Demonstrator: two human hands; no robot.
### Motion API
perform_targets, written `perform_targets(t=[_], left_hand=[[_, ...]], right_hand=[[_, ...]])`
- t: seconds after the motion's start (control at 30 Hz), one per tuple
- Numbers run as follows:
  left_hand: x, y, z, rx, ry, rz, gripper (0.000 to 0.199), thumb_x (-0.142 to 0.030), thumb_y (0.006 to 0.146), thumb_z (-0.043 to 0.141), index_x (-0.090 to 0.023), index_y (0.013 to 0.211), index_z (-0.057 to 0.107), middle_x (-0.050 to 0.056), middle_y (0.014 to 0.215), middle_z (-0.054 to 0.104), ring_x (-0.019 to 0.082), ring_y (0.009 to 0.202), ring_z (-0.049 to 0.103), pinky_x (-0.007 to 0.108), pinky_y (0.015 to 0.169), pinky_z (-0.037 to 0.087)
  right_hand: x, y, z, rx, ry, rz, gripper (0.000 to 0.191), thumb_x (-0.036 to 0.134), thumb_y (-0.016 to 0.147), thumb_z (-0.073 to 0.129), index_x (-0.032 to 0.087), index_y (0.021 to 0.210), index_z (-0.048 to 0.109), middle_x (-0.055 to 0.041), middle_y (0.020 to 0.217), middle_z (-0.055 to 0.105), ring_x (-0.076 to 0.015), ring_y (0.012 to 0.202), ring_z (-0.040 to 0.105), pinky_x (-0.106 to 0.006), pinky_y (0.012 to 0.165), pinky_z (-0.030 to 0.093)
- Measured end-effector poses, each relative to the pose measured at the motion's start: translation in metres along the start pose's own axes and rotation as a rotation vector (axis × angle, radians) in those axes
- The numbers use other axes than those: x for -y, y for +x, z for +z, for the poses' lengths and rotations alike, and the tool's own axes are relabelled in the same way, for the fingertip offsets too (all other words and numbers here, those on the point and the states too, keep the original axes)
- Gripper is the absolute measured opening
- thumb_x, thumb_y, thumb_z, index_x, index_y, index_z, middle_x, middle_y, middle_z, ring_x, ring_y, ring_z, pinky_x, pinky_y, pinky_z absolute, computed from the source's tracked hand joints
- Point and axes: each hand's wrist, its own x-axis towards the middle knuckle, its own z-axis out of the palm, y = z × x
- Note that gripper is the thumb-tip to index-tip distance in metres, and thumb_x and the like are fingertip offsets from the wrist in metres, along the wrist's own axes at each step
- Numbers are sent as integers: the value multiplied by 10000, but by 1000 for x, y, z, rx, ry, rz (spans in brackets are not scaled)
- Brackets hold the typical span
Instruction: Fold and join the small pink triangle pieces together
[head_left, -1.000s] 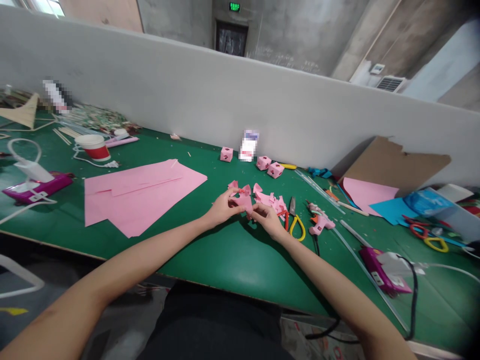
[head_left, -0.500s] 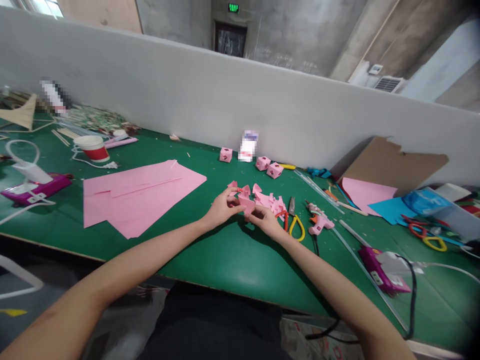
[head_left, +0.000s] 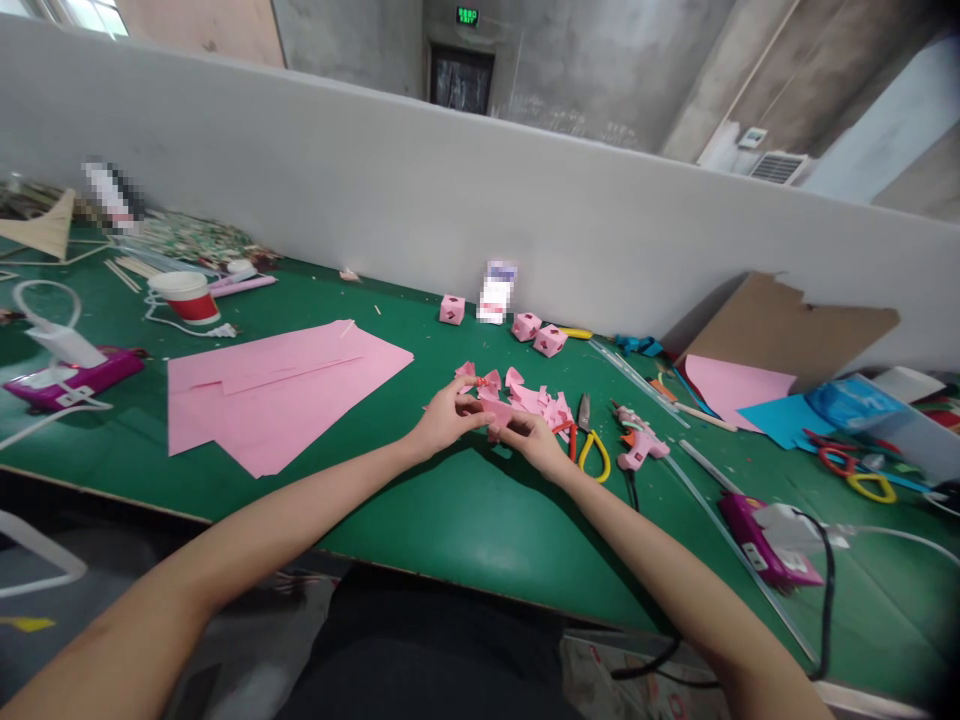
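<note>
Between my two hands is a small folded piece of pink paper (head_left: 496,411), held just above the green table. My left hand (head_left: 444,418) pinches its left side, and my right hand (head_left: 529,440) grips its right side, so the fingers hide part of it. Just beyond lie folded pink pieces (head_left: 514,377) and a heap of pink paper scraps (head_left: 551,407). Scissors with red and yellow handles (head_left: 592,455) rest close to my right hand. Further back stand pink paper cubes with cut openings (head_left: 451,310), two of them side by side (head_left: 550,341).
Large pink sheets (head_left: 292,395) cover the table's left part. To the right are a pink glue gun (head_left: 641,446), clear glue sticks (head_left: 694,475) and a purple power strip (head_left: 765,540) with cables. A paper cup (head_left: 187,297) stands at left. A grey partition (head_left: 360,180) closes the back.
The pink piece in my hands has tipped, so its upright face now looks lower and flatter. Both hands stay in nearly the same place.
</note>
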Motion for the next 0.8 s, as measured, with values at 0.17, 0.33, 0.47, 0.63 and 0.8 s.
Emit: perform_targets(t=[0.17,0.33,0.47,0.63,0.8], left_hand=[[-1,1,-2,-36,14,-21,616,-330,682,771,-145,1196,485,11,741,658,141,684,621,253,667,471],[-4,2,-4,-14,25,-19,611,-329,678,770,-154,1198,501,-11,701,636,135,664,608,252,673,462],[-6,1,-4,-9,7,-33,595,-352,677,770,-154,1173,509,-16,706,633,132,676,610,260,690,475],[-4,1,-4,-2,29,-44,569,-334,668,774,-162,1146,518,-20,711,637,133,682,619,264,688,492],[-2,1,-3,-28,-5,-22,548,-350,683,763,-150,1135,526,17,791,670,145,709,637,274,685,515]], right_hand=[[1,0,1,3,-3,6,374,518,737,697,152,813,684,-30,748,684,-170,695,607,-278,658,459],[2,-1,1,-15,-8,-2,370,533,744,685,166,793,674,-16,721,660,-150,651,578,-267,613,452],[0,1,-1,-168,68,-8,343,533,751,677,192,758,639,9,670,599,-119,581,528,-248,561,439],[-1,3,-4,-245,143,0,337,512,725,706,195,836,663,-8,723,625,-123,610,542,-251,572,456],[-2,3,-4,-242,182,-19,295,479,723,722,192,748,655,2,695,617,-112,608,538,-242,575,444]])
